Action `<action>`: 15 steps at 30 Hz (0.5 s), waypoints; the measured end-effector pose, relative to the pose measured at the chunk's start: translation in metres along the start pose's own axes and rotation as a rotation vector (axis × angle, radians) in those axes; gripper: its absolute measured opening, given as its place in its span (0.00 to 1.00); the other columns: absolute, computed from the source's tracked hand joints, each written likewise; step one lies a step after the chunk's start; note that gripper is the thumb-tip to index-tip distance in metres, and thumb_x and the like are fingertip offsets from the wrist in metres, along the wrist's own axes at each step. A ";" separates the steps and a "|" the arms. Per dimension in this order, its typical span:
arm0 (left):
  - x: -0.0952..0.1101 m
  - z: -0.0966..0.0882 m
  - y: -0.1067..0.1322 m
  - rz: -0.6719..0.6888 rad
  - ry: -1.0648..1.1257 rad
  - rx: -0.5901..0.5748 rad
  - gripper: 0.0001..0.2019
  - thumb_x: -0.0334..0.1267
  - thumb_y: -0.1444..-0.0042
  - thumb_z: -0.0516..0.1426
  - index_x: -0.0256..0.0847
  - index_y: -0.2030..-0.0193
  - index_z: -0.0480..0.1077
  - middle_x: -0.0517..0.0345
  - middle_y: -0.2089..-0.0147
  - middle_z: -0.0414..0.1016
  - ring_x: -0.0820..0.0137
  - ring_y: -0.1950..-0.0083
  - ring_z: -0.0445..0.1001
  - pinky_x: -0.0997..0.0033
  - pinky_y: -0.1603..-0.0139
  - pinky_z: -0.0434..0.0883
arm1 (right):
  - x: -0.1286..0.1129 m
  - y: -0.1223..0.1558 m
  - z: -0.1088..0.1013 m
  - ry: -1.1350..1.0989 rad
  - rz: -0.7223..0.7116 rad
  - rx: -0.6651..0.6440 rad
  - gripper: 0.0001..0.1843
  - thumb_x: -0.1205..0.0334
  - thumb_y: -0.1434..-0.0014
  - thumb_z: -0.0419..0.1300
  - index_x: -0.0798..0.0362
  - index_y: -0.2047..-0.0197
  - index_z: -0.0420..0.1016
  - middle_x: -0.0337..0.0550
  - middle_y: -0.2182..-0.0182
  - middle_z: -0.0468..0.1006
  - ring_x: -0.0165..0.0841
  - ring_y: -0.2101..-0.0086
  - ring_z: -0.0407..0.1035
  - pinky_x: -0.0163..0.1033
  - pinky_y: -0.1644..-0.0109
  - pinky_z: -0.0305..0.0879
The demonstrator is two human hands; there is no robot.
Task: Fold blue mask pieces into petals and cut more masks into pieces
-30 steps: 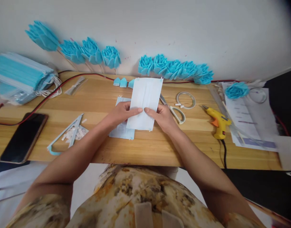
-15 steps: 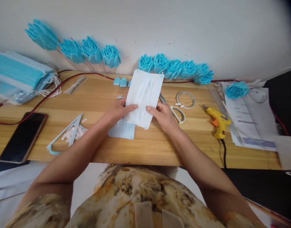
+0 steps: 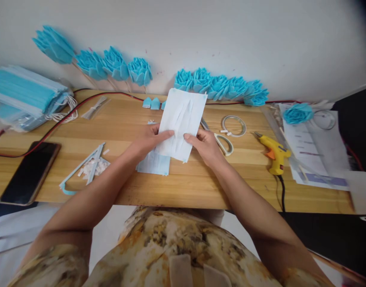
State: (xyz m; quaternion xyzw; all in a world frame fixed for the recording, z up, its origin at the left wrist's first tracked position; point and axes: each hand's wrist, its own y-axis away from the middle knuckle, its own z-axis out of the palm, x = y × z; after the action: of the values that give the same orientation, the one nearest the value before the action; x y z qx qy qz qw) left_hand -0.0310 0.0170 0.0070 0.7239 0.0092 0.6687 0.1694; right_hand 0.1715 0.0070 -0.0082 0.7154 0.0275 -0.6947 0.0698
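A white, pleated face mask (image 3: 183, 119) without visible ear loops is held up over the table by both hands. My left hand (image 3: 151, 139) pinches its lower left side, thumb on the near face and fingers behind. Gripping the lower right side the same way is my right hand (image 3: 205, 143). The mask's middle folds bulge slightly between my thumbs. Under it lies a pale blue mask sheet (image 3: 154, 163), partly covered. Scissors (image 3: 224, 144) rest just beyond my right hand, their blades partly hidden. Small blue cut petals (image 3: 155, 103) lie behind the held mask.
Blue flowers (image 3: 202, 79) line the wall. On the left are a stack of masks (image 3: 24, 93), a phone (image 3: 30, 171) and cut strips with scraps (image 3: 93, 165). To the right are a tape roll (image 3: 234, 126), a yellow glue gun (image 3: 275, 153) and papers (image 3: 308, 147). A red-black cable (image 3: 55, 129) crosses the table.
Almost nothing differs. Both hands keep their hold, and the mask has shifted very slightly to the right.
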 end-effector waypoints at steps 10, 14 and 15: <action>0.004 0.003 0.001 -0.022 -0.140 -0.037 0.24 0.54 0.60 0.70 0.35 0.63 0.79 0.49 0.62 0.82 0.58 0.61 0.78 0.64 0.64 0.74 | 0.001 0.002 0.003 -0.014 0.019 -0.067 0.21 0.40 0.50 0.70 0.51 0.66 0.80 0.39 0.71 0.78 0.33 0.70 0.70 0.40 0.67 0.69; 0.002 0.002 0.002 -0.022 -0.080 0.017 0.24 0.54 0.58 0.69 0.35 0.61 0.79 0.47 0.60 0.82 0.58 0.60 0.79 0.63 0.63 0.75 | -0.004 0.003 0.004 -0.023 0.008 -0.073 0.21 0.40 0.45 0.66 0.51 0.70 0.77 0.36 0.76 0.73 0.29 0.74 0.66 0.37 0.70 0.65; 0.001 0.002 0.001 -0.017 -0.066 0.024 0.24 0.54 0.57 0.69 0.35 0.60 0.79 0.47 0.60 0.83 0.58 0.60 0.79 0.63 0.63 0.75 | -0.006 0.003 0.004 -0.027 0.005 -0.075 0.21 0.41 0.45 0.66 0.51 0.71 0.76 0.36 0.77 0.73 0.28 0.75 0.66 0.37 0.70 0.65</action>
State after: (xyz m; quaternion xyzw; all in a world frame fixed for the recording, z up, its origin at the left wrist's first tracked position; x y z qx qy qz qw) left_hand -0.0293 0.0153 0.0080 0.7474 0.0178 0.6428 0.1669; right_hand 0.1679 0.0036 -0.0026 0.7029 0.0508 -0.7026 0.0990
